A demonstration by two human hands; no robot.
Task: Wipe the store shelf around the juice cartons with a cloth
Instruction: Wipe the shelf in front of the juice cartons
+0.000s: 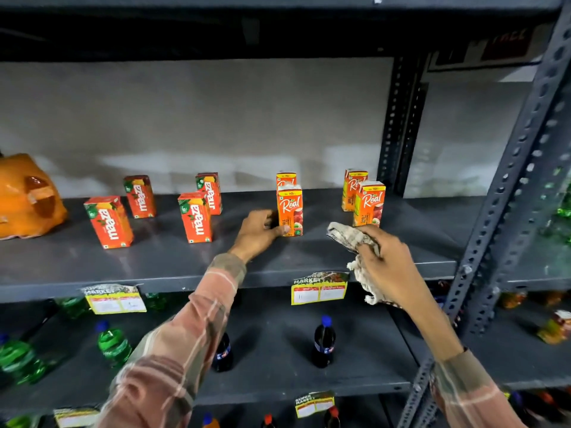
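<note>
- Left hand [258,231] gripping the front Real carton [289,210] low on its left side, thumb across the bottom front; carton upright on the shelf [173,267].
- Right hand [391,264] clenched round the cloth [352,239], just right of that carton and above the shelf's front part; cloth bunched, tail hanging past the shelf edge; touching the surface or not, cannot tell.
- Second Real carton [286,178] directly behind the held one; two more Real cartons [369,203] to its right, near the back upright [398,125].
- Four Maaza cartons [195,217] left of the held carton, well apart from each other; orange pack [27,196] far left of it.
- Step in hand, as judged: carton being shifted or steadied so the cloth can pass under or beside its footprint.
- To do well: lift or slide the carton straight, kept upright, clear of the one behind it.
- Flatten the cloth first; a bunched wad cleans only a narrow strip.
- Wipe from the back toward the front edge, right of the carton, then its vacated spot.
- Risk: trailing cloth tail snagging the price tag [319,288] below the held carton, or knocking the right-hand cartons.
- Plenty of shelf left of the carton not yet reached, by the look of it.
</note>
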